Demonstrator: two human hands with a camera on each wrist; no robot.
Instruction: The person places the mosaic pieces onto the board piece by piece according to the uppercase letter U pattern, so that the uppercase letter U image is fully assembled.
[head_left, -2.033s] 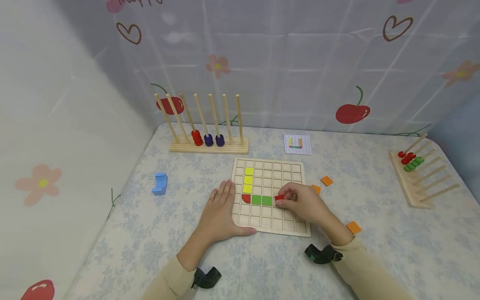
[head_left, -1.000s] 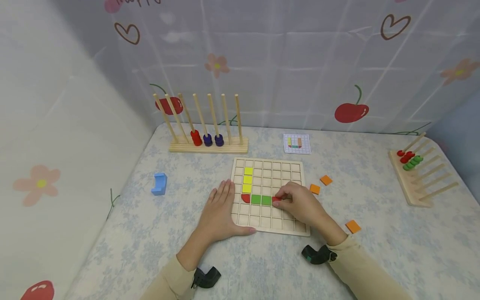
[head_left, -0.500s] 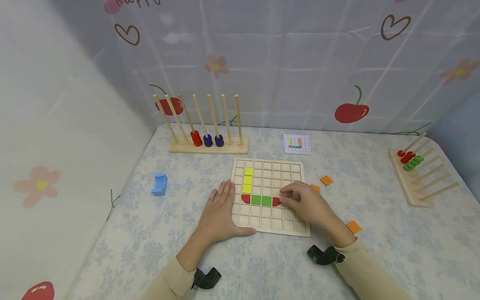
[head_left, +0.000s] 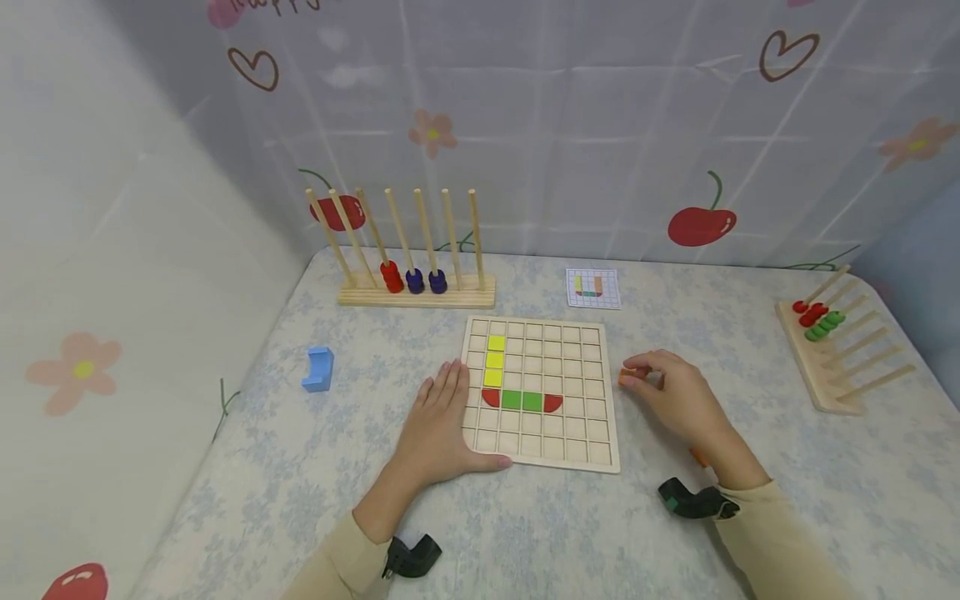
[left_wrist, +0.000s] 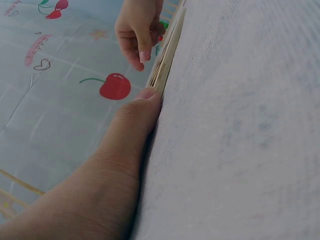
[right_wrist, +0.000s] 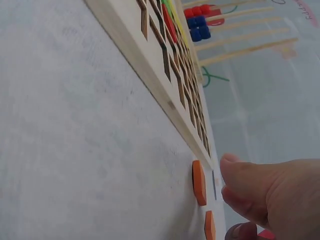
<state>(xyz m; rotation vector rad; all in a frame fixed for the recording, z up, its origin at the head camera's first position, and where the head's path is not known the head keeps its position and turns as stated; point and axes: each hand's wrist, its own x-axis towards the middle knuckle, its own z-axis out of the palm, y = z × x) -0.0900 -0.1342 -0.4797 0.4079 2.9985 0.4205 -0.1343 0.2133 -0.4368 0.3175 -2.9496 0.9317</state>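
Observation:
My left hand point(head_left: 442, 425) lies flat at the left edge of the wooden grid board point(head_left: 543, 450), fingers straight, thumb along its front edge. On the board sit yellow squares point(head_left: 495, 360), green squares point(head_left: 512, 401) and two red quarter-round pieces point(head_left: 552, 404). To the right of the board, my right hand point(head_left: 678, 400) hovers at an orange square tile point(right_wrist: 200, 182), thumb and fingers bent toward it. In the right wrist view the tile lies on the table, apart from the thumb. Farther off there lies a second orange tile point(right_wrist: 210, 226); another point(head_left: 699, 457) is partly hidden under the right wrist.
A pattern card point(head_left: 593, 288) lies behind the board. At the back left stands a peg rack point(head_left: 417, 297) with red and dark blue beads. Another peg rack point(head_left: 819, 358) with red and green beads is at the far right. A blue U-shaped block point(head_left: 320, 369) lies left.
My right hand has let go of the red quarter-round piece, now lying beside the green squares. It has moved right, off the board, to an orange tile. The left hand stays put.

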